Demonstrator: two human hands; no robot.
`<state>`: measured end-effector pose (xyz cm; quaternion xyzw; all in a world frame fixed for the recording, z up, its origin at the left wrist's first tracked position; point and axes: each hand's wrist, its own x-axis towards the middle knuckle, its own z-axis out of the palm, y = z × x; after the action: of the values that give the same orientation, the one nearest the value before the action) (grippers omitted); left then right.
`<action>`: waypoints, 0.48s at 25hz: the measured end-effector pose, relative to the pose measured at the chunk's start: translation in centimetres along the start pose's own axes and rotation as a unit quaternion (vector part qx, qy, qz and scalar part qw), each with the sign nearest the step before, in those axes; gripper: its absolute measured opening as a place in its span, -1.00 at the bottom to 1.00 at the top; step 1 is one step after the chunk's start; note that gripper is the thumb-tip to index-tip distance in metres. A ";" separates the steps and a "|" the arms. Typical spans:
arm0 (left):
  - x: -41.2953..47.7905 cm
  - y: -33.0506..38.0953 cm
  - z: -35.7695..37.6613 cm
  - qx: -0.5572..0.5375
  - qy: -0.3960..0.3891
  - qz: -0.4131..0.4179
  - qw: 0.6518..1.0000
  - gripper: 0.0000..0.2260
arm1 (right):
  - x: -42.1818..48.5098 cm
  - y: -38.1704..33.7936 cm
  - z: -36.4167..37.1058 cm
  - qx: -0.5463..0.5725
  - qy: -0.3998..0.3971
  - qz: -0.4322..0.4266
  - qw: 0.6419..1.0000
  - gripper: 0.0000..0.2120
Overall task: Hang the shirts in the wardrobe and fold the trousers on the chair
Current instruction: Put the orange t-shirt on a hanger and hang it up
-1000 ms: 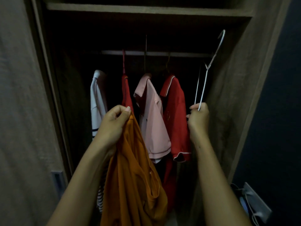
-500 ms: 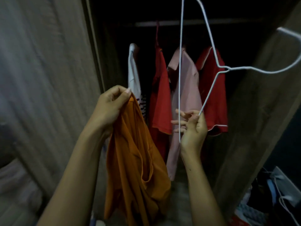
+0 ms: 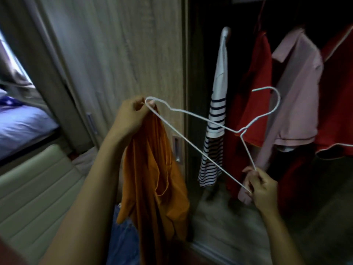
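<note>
Two bare hands work in front of the wardrobe door point(image 3: 124, 54). The left hand point(image 3: 131, 115), before the door's lower half, has its grip clamped on the top of the orange shirt point(image 3: 158, 178), which hangs limp along the door's right edge. One shoulder end of the white wire hanger point(image 3: 210, 158) meets that same grip at the thumb; whether the wire is inside the cloth is hard to tell. The right hand point(image 3: 261, 188), right of the door and lower, has its grip pinched on the hanger's other shoulder end, so the hanger lies slanted, hook up. Right of the door, in the dark wardrobe, hang a navy-striped white shirt point(image 3: 215, 111), a red shirt point(image 3: 252, 83), a pink polo shirt point(image 3: 298, 92) and another red shirt point(image 3: 338, 92). Blue denim cloth point(image 3: 124, 236) shows at the door's foot. Left of the door are a pale green padded seat point(image 3: 38, 188) and a bed point(image 3: 19, 127) with a blue sheet.
</note>
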<state>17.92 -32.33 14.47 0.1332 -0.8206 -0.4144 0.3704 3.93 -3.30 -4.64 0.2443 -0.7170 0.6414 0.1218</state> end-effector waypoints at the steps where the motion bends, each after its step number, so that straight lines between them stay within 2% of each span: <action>1: 0.1 -0.6 -0.7 0.022 0.008 -0.001 1.000 -0.76 | -0.3 0.5 0.2 -0.014 -0.009 -0.005 1.000 -0.62; 5: 0.1 -2.5 -2.4 0.085 0.028 -0.012 0.996 -0.74 | -0.7 1.9 1.3 -0.038 -0.032 0.012 0.999 -0.77; 8: -0.2 -2.9 -3.1 0.135 0.024 -0.002 0.991 -0.79 | -0.6 2.3 1.7 -0.108 -0.059 -0.009 0.992 -0.71; 12: -0.3 -2.7 -3.3 0.251 0.033 0.033 0.967 -0.81 | -0.4 1.7 2.3 -0.139 -0.058 -0.023 0.988 -0.66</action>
<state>20.24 -35.82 13.46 0.2083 -0.8897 -0.1778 0.3653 3.70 -5.33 -6.66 0.2782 -0.7991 0.5173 0.1279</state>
